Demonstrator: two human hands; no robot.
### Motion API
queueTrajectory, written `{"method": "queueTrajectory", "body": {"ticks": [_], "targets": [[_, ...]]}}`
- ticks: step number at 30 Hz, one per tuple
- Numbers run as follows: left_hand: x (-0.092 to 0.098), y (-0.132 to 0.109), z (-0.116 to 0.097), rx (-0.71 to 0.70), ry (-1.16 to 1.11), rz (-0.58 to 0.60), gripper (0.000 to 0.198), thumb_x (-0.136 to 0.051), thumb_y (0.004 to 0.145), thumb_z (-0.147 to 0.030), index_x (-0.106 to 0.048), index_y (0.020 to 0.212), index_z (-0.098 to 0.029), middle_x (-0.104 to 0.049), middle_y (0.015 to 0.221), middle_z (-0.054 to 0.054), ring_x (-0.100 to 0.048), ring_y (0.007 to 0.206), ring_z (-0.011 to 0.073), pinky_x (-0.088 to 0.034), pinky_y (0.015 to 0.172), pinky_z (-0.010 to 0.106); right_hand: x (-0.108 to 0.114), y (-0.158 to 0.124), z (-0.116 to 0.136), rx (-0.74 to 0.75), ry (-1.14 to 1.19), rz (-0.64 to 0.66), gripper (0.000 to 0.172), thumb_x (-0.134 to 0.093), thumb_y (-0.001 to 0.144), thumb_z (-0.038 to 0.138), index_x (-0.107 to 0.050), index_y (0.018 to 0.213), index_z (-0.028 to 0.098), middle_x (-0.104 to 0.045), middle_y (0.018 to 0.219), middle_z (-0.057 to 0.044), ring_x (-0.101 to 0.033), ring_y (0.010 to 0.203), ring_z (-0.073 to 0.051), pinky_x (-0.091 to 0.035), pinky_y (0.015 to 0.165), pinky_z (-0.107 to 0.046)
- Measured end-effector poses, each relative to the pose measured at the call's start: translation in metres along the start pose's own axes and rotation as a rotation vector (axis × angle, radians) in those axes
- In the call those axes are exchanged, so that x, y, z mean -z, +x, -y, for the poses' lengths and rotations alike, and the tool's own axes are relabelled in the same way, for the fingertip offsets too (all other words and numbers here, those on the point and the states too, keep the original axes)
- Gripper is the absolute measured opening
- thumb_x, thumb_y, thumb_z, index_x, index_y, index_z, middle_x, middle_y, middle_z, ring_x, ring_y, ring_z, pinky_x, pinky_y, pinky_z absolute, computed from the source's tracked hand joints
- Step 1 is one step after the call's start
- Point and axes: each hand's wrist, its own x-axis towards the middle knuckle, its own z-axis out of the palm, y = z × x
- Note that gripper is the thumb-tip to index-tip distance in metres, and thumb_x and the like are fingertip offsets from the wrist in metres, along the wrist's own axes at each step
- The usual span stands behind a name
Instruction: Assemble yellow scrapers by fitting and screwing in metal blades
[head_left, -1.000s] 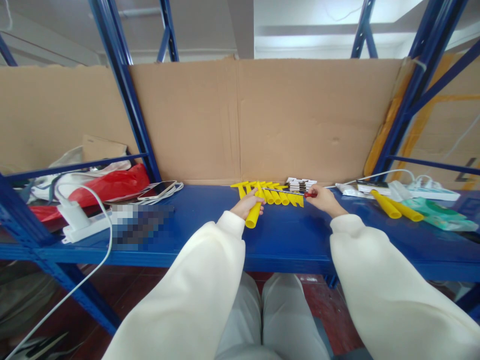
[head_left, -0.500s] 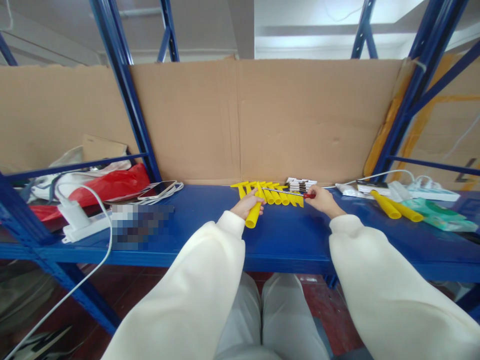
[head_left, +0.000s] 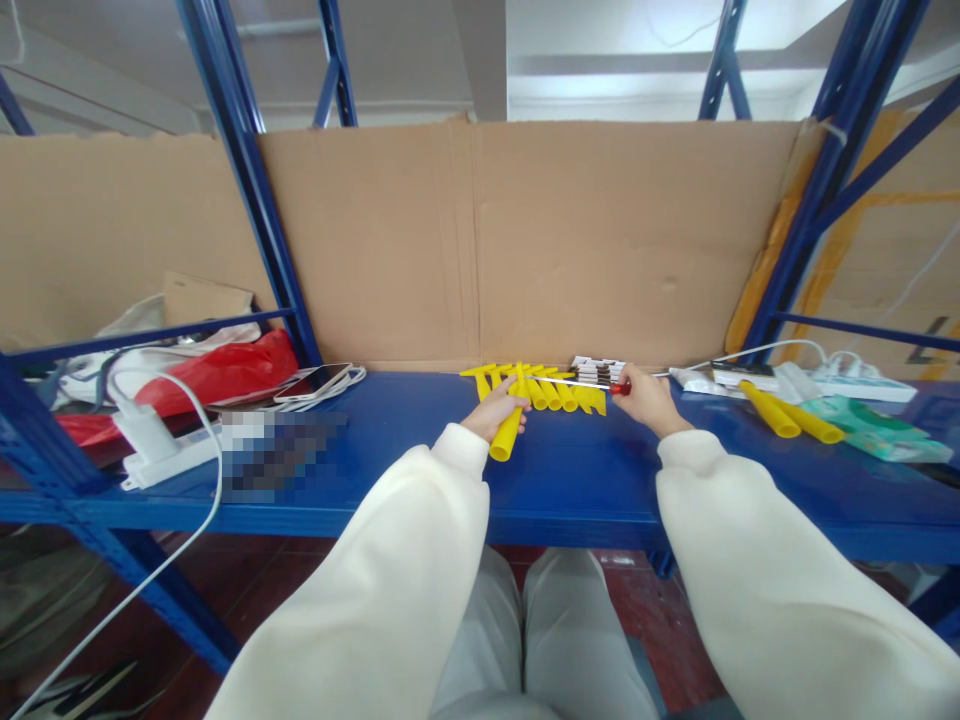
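Observation:
My left hand [head_left: 493, 411] is closed around a yellow plastic tube-shaped handle [head_left: 506, 438], its open round end tilted toward me. In my right hand [head_left: 642, 398] is a screwdriver [head_left: 619, 388] with a red handle. Its thin metal shaft points left, and the tip comes up to the top of the held piece; whether it touches a screw is too small to tell. Behind and between my hands, several similar yellow pieces [head_left: 568, 402] lie in a row on the blue shelf [head_left: 585, 470]. A stack of white and dark pieces [head_left: 592, 366] stands just behind them.
Two yellow tubes [head_left: 776, 415] lie at the right beside a green plastic packet [head_left: 874, 430]. A white power strip [head_left: 862, 385] with cables sits behind them. At the left are a red bag [head_left: 240, 365], a phone-like device [head_left: 311, 385] and another power strip [head_left: 161, 455]. Cardboard [head_left: 600, 240] walls the back.
The screwdriver's shaft has tilted slightly and shifted a little, and my right fingers have moved slightly on its handle. My left hand keeps its hold on the yellow handle.

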Motion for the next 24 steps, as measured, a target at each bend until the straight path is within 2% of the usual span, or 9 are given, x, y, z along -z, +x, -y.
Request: {"method": "queueTrajectory", "body": {"ticks": [7,12,18,24], "targets": [[-0.004,-0.008,-0.004,-0.02,0.061,-0.041,0.079,-0.043,0.089,-0.002,-0.019,0.159,-0.029,-0.051,0.072,-0.004,-0.044,0.046,0.0073,-0.038,0.043,0.018,0.002,-0.001,0.002,-0.01,0.005,0.021,0.008,-0.058,0.071,0.022,-0.052,0.075,0.024,-0.07,0.074,-0.004,-0.064,0.076,-0.024,-0.037,0.067,-0.03],[-0.002,-0.01,-0.004,-0.045,0.054,-0.026,0.082,-0.046,0.087,-0.002,-0.017,0.159,-0.028,-0.053,0.075,-0.003,-0.045,0.046,0.007,-0.04,0.044,0.018,-0.002,0.0,-0.003,0.003,0.07,0.05,0.008,-0.059,0.069,0.02,-0.053,0.072,0.024,-0.068,0.071,-0.002,-0.062,0.069,-0.021,-0.039,0.061,-0.027],[-0.001,-0.009,-0.003,-0.077,0.055,-0.039,0.08,-0.046,0.087,-0.003,-0.019,0.159,-0.028,-0.053,0.076,-0.002,-0.045,0.046,0.0069,-0.038,0.043,0.019,-0.006,0.001,-0.007,0.058,0.164,0.079,0.009,-0.058,0.067,0.018,-0.051,0.067,0.024,-0.067,0.07,-0.002,-0.062,0.067,-0.02,-0.044,0.062,-0.028],[0.004,0.001,0.005,-0.152,0.175,-0.106,0.085,-0.048,0.085,-0.004,-0.017,0.16,-0.027,-0.057,0.084,0.001,-0.044,0.044,0.0062,-0.039,0.042,0.019,-0.009,0.003,-0.011,0.154,0.187,0.099,0.003,-0.059,0.074,0.022,-0.062,0.074,0.023,-0.071,0.076,-0.003,-0.064,0.069,-0.019,-0.048,0.067,-0.029]]}}
